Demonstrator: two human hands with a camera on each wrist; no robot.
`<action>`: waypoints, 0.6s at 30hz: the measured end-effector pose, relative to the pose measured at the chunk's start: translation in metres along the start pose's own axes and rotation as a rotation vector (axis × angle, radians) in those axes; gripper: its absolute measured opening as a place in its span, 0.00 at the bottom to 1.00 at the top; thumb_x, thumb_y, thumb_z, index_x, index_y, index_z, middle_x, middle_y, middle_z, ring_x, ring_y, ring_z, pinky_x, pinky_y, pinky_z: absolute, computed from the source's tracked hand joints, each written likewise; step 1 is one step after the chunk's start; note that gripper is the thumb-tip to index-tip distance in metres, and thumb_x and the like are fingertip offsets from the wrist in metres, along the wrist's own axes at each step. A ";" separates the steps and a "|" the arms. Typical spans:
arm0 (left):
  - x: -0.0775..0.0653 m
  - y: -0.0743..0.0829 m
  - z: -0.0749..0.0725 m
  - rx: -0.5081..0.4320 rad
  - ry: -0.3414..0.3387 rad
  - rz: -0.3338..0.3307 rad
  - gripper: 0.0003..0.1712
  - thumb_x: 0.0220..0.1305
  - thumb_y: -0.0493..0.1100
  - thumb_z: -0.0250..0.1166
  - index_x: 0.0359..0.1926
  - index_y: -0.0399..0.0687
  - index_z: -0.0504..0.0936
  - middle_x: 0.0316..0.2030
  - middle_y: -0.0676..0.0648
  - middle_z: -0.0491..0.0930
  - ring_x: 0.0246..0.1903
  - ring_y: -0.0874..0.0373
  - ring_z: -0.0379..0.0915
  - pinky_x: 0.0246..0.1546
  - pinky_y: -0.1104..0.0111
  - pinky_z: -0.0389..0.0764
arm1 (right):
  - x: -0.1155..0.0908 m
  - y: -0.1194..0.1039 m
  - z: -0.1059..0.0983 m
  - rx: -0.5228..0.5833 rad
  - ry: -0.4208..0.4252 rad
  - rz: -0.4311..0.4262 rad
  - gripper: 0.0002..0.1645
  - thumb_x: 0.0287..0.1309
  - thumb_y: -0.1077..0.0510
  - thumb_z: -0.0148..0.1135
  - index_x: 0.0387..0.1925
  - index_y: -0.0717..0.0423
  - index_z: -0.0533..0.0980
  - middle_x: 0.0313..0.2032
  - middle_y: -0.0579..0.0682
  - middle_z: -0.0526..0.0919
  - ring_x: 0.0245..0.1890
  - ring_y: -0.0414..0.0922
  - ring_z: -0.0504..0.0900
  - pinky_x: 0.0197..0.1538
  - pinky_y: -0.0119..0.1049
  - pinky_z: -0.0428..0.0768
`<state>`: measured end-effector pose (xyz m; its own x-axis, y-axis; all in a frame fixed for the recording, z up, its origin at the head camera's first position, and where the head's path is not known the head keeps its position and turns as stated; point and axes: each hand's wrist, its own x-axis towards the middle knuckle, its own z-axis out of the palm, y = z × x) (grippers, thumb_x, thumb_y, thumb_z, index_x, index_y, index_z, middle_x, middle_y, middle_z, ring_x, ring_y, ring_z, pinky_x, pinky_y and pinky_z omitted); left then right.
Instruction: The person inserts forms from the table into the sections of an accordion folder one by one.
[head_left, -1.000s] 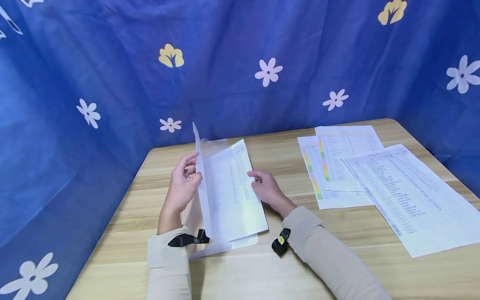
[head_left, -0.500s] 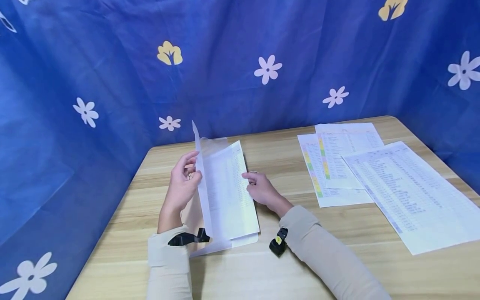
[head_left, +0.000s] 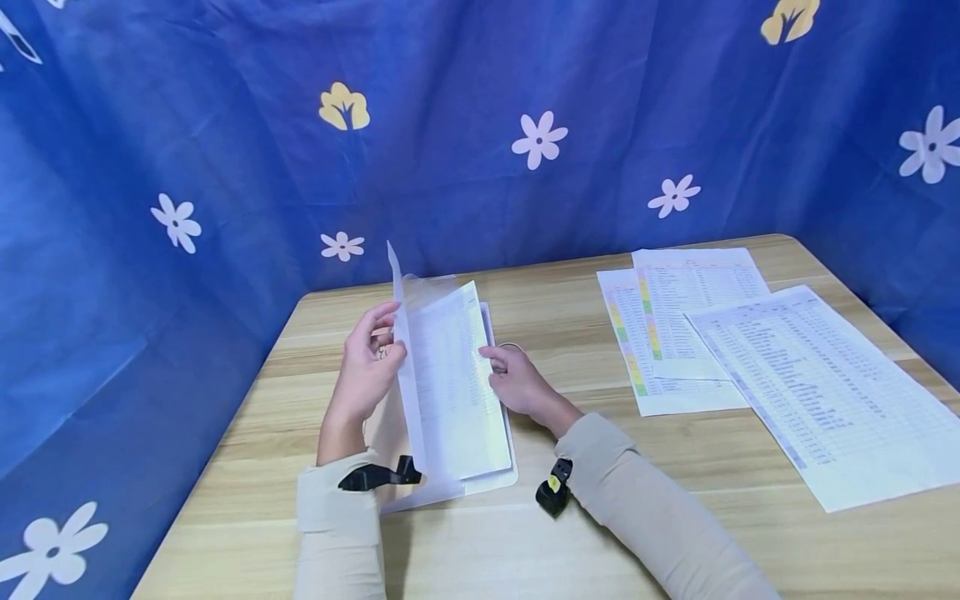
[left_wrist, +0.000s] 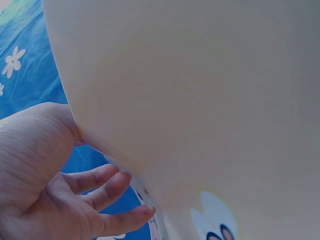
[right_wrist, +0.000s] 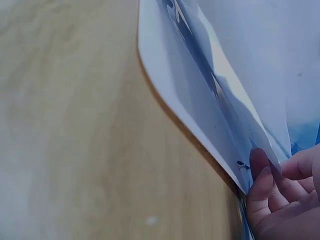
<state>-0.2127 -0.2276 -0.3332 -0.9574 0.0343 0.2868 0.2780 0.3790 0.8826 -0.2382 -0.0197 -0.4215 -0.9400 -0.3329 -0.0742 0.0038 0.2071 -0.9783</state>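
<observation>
A translucent white document folder (head_left: 489, 483) lies opened on the table, its front cover raised at the left. My left hand (head_left: 366, 362) pinches that cover's edge; in the left wrist view the cover (left_wrist: 175, 100) fills most of the picture, with a cartoon print near the bottom. Inside the folder is a printed sheet (head_left: 457, 383), tilted up slightly from the back cover. My right hand (head_left: 522, 383) pinches the sheet's right edge between thumb and fingers. Close up in the right wrist view, the sheet's lifted edge (right_wrist: 240, 90) stands apart from the folder's rounded back (right_wrist: 170, 75).
To the right on the wooden table (head_left: 585, 533) lie loose printed sheets: one large (head_left: 825, 392), and two overlapping with coloured columns, an upper one (head_left: 701, 308) and a lower one (head_left: 675, 400). A blue flowered curtain (head_left: 450, 183) surrounds the table's far and left sides.
My right hand has moved left with the sheet's edge, so the sheet sits further into the folder and the back cover's right edge now shows. My left hand keeps its place.
</observation>
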 end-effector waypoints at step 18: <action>0.000 0.001 0.002 -0.013 0.004 -0.017 0.33 0.57 0.27 0.50 0.65 0.44 0.64 0.54 0.38 0.65 0.46 0.49 0.68 0.34 0.77 0.74 | -0.002 -0.005 0.009 0.043 -0.059 -0.039 0.31 0.65 0.66 0.48 0.69 0.55 0.59 0.65 0.64 0.64 0.62 0.54 0.69 0.61 0.45 0.70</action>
<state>-0.2122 -0.2256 -0.3328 -0.9615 0.0242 0.2737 0.2632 0.3671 0.8922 -0.2336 -0.0279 -0.4185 -0.9182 -0.3935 -0.0460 -0.0163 0.1535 -0.9880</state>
